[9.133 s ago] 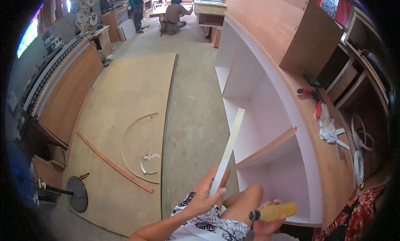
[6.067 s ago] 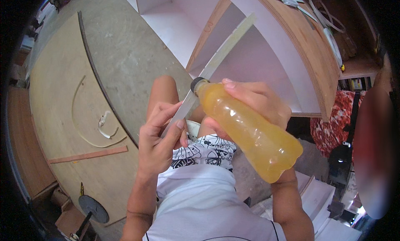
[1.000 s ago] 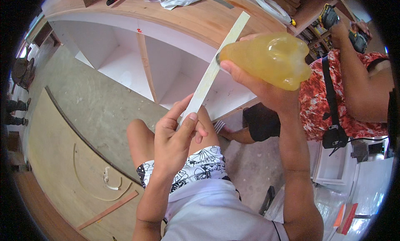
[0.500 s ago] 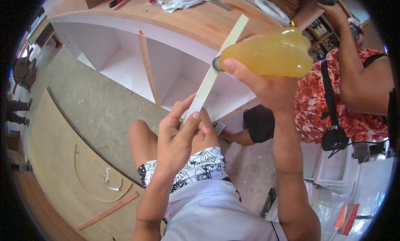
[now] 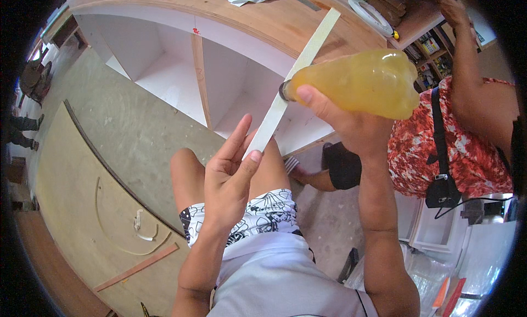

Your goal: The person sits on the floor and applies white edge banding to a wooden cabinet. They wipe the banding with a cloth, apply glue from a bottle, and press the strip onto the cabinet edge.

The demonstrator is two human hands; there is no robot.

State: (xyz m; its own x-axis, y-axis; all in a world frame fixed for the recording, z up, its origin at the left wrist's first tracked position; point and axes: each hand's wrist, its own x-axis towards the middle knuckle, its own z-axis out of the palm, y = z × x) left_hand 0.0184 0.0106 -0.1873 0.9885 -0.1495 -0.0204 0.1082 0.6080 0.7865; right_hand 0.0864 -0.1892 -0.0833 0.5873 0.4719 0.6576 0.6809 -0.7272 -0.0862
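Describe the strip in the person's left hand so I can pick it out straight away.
Start at the long cabinet with white compartments lying on the floor. In front of it, the left hand pinches a pale flat strip slanting up across the cabinet, touched by the yellow bottle. It alone is held.

Open floor on the left, crowding on the right

The concrete floor [image 5: 126,125] left of the knees lies open, and the white cabinet's [image 5: 164,59] compartments stand free. On the right, a seated person in a red shirt [image 5: 455,147] blocks passage; the strip [image 5: 296,70] crosses in front of the cabinet.
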